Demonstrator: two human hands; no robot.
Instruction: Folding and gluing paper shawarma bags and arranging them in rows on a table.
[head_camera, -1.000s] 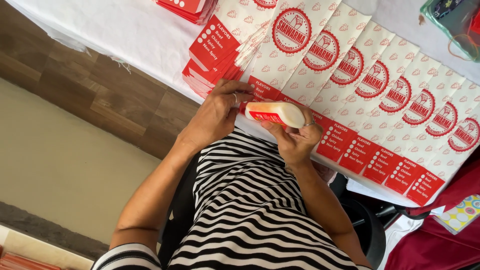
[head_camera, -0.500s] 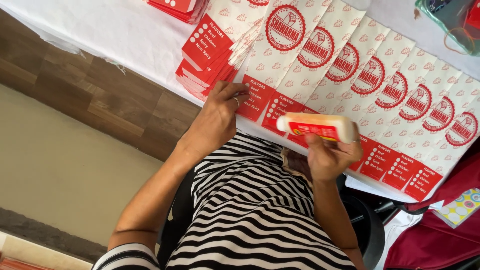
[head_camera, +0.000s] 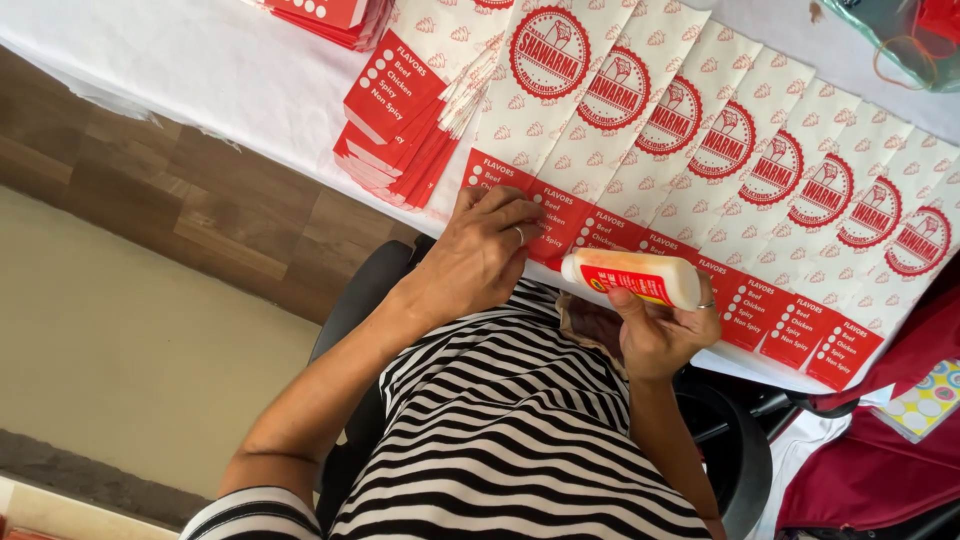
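Note:
My right hand (head_camera: 660, 335) grips a white glue bottle (head_camera: 632, 277) with a red label, held sideways just above the table's near edge. My left hand (head_camera: 485, 250) lies flat on the red bottom flap of the leftmost paper bag in a fanned row of white and red paper bags (head_camera: 740, 150). The bags overlap one another across the table, each with a round red print. A ring shows on each hand.
A stack of folded red and white bags (head_camera: 410, 120) lies left of the row on the white tablecloth (head_camera: 200, 60). A green-rimmed container (head_camera: 900, 40) sits at the far right. A black chair (head_camera: 730, 450) is under me, a red bag (head_camera: 880, 470) at right.
My right hand carried the glue bottle rightward away from the left hand, then brought it slightly back. My left hand moved up from near the bottle onto the leftmost bag's flap.

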